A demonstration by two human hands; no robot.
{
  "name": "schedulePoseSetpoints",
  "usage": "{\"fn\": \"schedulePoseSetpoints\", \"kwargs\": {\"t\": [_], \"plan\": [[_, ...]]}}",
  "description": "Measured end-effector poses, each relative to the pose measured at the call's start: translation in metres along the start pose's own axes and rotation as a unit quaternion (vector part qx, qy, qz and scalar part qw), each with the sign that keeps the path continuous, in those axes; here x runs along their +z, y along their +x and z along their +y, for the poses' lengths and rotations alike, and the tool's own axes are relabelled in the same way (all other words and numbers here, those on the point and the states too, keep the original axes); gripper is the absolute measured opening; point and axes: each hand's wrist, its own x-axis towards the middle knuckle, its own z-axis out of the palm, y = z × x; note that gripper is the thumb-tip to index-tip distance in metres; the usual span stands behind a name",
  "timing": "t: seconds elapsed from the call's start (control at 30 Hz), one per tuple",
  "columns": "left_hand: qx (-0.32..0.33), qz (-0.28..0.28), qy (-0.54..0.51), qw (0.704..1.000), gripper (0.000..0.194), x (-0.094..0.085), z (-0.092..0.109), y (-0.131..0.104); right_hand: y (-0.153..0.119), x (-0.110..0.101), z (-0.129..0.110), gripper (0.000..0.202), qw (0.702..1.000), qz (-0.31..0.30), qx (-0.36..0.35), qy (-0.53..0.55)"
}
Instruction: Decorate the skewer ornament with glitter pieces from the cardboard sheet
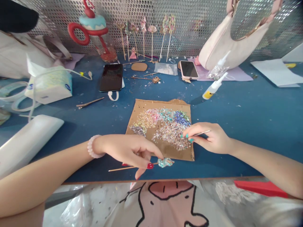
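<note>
White pink-pig-print cloth (170, 205) lies at 6 o'clock; left hand (125, 148) fingers grasp a slender wooden stick with glittery turquoise head (165, 162) by the brown cardboard square's (153, 150) 6 o'clock edge, axis roughly 9-to-3, head toward 3; right hand (216, 137) fingers pinch a thin metallic tool (201, 133) at multicoloured sparkly pieces (169, 126), seemingly selecting; lifting one would call for delicacy.

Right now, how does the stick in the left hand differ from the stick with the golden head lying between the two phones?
The held stick has a mostly turquoise head; the lying stick has a gold-brown head. The held stick is in the left hand, close to the camera; the lying stick rests untouched farther back. Both are thin, with their heads toward the picture's right.
</note>
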Motion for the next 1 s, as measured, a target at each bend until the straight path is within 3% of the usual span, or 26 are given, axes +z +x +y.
{"fn": "schedulePoseSetpoints", "kwargs": {"t": [0.4, 0.73, 1.0], "plan": [[-0.005, 0.001, -0.005, 1.0, 0.038, 0.0003, 0.0004, 0.0009, -0.0004, -0.0006, 0.0042, 0.014, 0.999, 0.008, 0.033, 0.005], [0.007, -0.001, 0.0, 1.0, 0.036, 0.0003, -0.0016, 0.0001, 0.0007, -0.0041, 0.0006, 0.012, 0.999, -0.028, -0.014, 0.032], [0.003, 0.004, 0.008, 1.0, 0.038, 0.0006, -0.0005, -0.0002, 0.0008, -0.0027, 0.005, 0.013, 1.0, 0.001, -0.003, -0.012]]}}
